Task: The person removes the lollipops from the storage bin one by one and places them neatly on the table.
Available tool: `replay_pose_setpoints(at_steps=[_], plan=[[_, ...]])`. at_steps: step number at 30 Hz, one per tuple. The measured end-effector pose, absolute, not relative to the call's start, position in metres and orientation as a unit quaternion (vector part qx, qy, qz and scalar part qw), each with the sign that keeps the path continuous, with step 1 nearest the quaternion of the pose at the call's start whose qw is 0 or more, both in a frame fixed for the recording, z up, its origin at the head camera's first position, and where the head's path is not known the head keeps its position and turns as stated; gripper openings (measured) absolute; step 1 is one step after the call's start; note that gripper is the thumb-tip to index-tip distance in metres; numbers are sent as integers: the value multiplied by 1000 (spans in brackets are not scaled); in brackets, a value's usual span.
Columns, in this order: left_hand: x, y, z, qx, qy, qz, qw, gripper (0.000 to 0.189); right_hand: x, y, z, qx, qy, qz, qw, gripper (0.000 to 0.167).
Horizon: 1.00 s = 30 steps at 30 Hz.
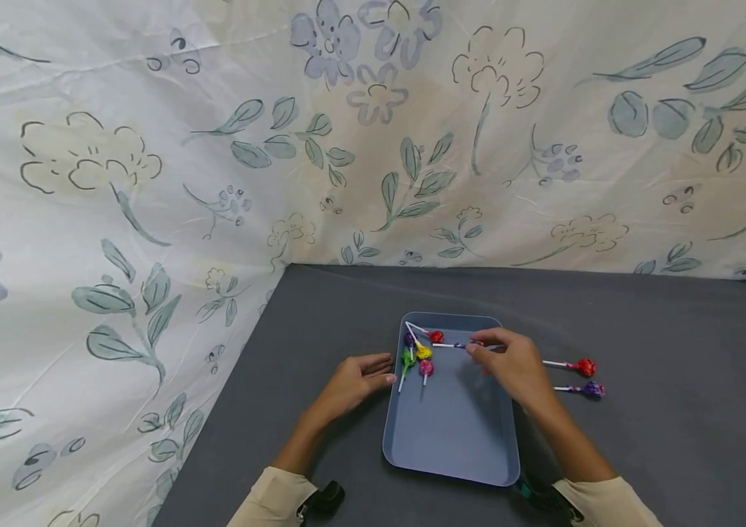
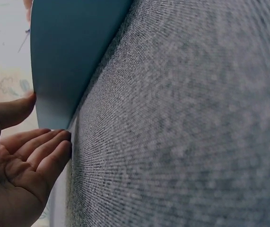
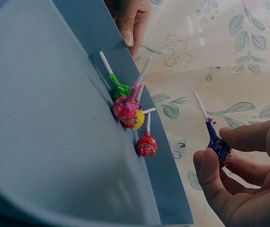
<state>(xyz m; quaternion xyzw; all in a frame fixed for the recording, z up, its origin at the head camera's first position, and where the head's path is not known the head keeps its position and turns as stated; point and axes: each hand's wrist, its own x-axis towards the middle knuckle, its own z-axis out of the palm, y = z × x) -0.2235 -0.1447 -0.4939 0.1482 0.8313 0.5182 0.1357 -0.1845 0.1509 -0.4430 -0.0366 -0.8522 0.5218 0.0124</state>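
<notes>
My right hand (image 1: pixel 507 360) pinches a purple-wrapped lollipop (image 3: pixel 218 147) by its candy end, between thumb and fingers, over the upper right of the blue-grey tray (image 1: pixel 452 439). Its white stick points left in the head view. Inside the tray's upper left lie several lollipops: a green one (image 1: pixel 408 359), a pink one (image 1: pixel 426 367), a yellow one (image 1: pixel 423 352), a red one (image 1: pixel 436 337) and a purple one (image 1: pixel 409 339). At the tray's left side, my left hand (image 1: pixel 354 380) has its fingers extended, thumb and fingertips right at the wall (image 2: pixel 64 71).
Right of the tray, a red lollipop (image 1: pixel 585 367) and another purple lollipop (image 1: pixel 593 390) lie on the dark grey tabletop (image 1: pixel 689 424), sticks toward my right forearm. A floral cloth (image 1: pixel 373 183) hangs behind the table and along its left side.
</notes>
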Motion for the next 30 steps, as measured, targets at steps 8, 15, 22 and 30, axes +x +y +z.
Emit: replay_pose_setpoints(at_steps=[8, 15, 22, 30], plan=[[-222, -144, -492, 148, 834, 514, 135, 55, -177, 166, -439, -35, -849, 527, 21, 35], [-223, -143, -492, 144, 831, 520, 136, 54, -168, 180, -441, -33, -850, 526, 22, 41], [-223, -144, -493, 148, 833, 516, 136, 56, -162, 190, -445, -36, -855, 516, 33, 39], [-224, -144, -494, 151, 838, 508, 129, 55, -155, 202, -446, -44, -854, 518, 25, 39]])
